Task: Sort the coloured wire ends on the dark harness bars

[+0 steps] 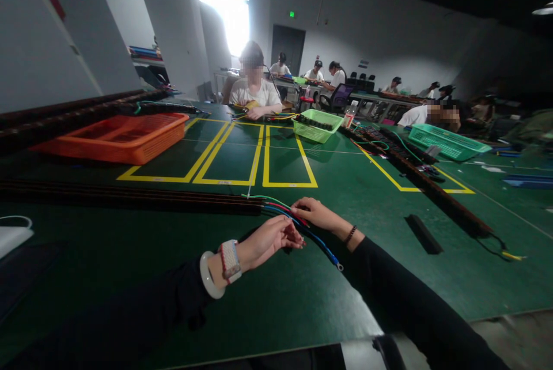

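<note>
My right hand (317,214) is closed in a pinch on the red wires (283,207), where they leave the end of a long dark bundle of strips (207,201). My left hand (276,236) lies just below, palm turned inward, fingers loosely curled and apart, beside the blue wires (317,241). I see nothing held in it. The blue wires run past both hands and end in a metal ring terminal (339,267) on the green table (276,312). A thin green wire (263,196) lies along the top of the bundle.
An orange basket (147,148) stands back left; a light green basket (317,128) and a teal basket (451,142) are farther back. A long dark strip (449,203) and a short black piece (423,234) lie right. A co-worker (254,93) sits opposite.
</note>
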`<state>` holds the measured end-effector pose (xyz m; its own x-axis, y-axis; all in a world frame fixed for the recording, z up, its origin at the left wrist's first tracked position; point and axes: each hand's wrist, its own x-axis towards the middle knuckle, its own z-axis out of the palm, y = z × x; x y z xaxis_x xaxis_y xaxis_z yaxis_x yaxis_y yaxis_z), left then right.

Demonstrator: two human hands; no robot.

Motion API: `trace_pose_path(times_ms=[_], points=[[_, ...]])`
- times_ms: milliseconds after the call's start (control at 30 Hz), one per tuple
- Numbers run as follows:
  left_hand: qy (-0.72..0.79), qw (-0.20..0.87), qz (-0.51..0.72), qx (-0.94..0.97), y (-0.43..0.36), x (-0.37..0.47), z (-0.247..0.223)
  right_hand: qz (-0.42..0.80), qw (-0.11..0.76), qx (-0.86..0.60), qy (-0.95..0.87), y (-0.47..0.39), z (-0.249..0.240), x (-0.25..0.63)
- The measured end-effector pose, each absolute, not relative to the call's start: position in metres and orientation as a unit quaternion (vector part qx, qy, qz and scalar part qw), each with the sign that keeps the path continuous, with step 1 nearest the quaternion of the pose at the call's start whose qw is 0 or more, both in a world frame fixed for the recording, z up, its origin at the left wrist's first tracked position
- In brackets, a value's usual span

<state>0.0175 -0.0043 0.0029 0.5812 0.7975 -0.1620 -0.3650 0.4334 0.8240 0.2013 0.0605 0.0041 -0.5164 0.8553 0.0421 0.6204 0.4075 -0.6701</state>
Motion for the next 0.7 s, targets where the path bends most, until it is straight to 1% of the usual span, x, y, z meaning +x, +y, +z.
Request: trace_pose_path(times_ms=[133, 200, 300, 400, 467, 500, 633, 700], points=[[0.269, 0.802, 0.364, 0.390, -0.002, 0.018, -0.002, 0.424, 0.226, -0.433, -0.763, 0.055, 0.001, 0.195], [0.266, 0.802, 0.366, 0.389, -0.002, 0.018, -0.003, 0.464, 0.236, -0.417, -0.745, 0.053, 0.000, 0.193], [0.265, 0.805, 0.367, 0.383, -0.001, 0.018, -0.003, 0.483, 0.226, -0.399, -0.746, 0.051, 0.002, 0.192], [0.257, 0.817, 0.364, 0.368, -0.001, 0.017, -0.003, 0.456, 0.222, -0.401, -0.763, 0.048, 0.006, 0.190], [0.260, 0.826, 0.358, 0.350, 0.000, 0.017, -0.003, 0.394, 0.212, -0.418, -0.790, 0.045, 0.009, 0.189], [0.267, 0.830, 0.355, 0.338, 0.001, 0.017, -0.003, 0.341, 0.203, -0.427, -0.812, 0.043, 0.011, 0.188], [0.282, 0.848, 0.347, 0.285, 0.004, 0.018, -0.002, 0.029, 0.166, -0.424, -0.890, 0.033, 0.017, 0.184], [0.270, 0.851, 0.367, 0.261, 0.004, 0.019, -0.001, -0.089, 0.143, -0.395, -0.903, 0.027, 0.020, 0.182]])
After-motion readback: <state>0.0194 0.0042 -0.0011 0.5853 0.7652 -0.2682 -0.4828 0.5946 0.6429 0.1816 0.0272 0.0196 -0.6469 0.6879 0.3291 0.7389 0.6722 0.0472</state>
